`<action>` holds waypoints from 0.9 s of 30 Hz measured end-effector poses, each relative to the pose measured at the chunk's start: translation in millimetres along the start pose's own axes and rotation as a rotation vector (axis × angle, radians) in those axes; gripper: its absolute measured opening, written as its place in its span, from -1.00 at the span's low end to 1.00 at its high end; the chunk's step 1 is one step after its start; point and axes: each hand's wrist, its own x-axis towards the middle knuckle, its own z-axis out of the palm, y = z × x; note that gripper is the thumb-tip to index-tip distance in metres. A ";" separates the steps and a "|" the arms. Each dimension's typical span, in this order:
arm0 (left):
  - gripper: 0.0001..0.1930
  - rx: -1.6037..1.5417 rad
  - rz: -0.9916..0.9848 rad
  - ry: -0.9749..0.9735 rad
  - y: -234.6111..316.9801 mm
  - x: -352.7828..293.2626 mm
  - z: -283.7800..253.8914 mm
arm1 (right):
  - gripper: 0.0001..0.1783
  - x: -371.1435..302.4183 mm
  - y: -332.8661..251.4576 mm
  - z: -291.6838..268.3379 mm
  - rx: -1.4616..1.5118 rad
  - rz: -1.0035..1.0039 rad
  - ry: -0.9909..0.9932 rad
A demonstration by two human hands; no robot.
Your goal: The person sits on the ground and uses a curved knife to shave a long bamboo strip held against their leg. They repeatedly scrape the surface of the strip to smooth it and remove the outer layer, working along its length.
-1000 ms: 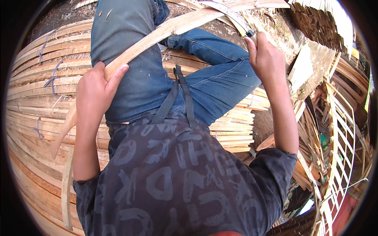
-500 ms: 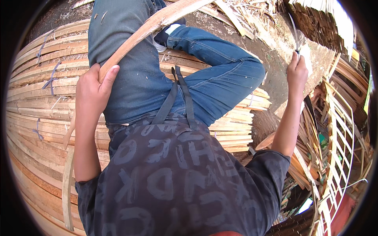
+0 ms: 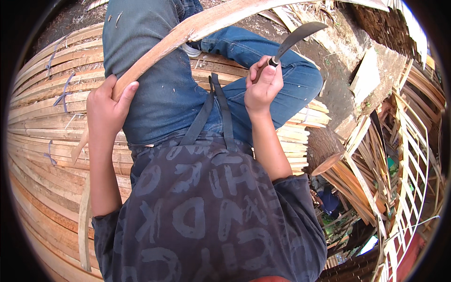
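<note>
The strip (image 3: 190, 30) crosses over my left thigh (image 3: 145, 66), its long axis slanting away from me and bending rightward to the top of the view. My left hand (image 3: 108, 105) wraps its near part, thumb on top. My right hand (image 3: 264, 88) is fisted round the knife (image 3: 300, 36), its curved blade pointing forward and right, clear of the strip's edge. Bare ground (image 3: 331, 77) opens beyond my right knee (image 3: 307, 80); slats (image 3: 47, 113) spread leftward.
</note>
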 end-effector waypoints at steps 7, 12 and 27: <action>-0.49 -0.062 -0.032 0.028 -3.6 -8.0 -0.8 | -0.77 38.3 -46.0 -39.3 -0.526 -0.327 -0.052; -0.50 -0.058 -0.064 -0.019 -9.4 -13.2 -6.9 | -0.77 28.7 -66.5 -28.1 -0.743 -0.263 -0.212; -0.47 -0.034 -0.039 -0.077 -13.0 -1.4 -13.4 | -0.76 43.8 -61.9 -42.2 -1.050 -0.385 -0.146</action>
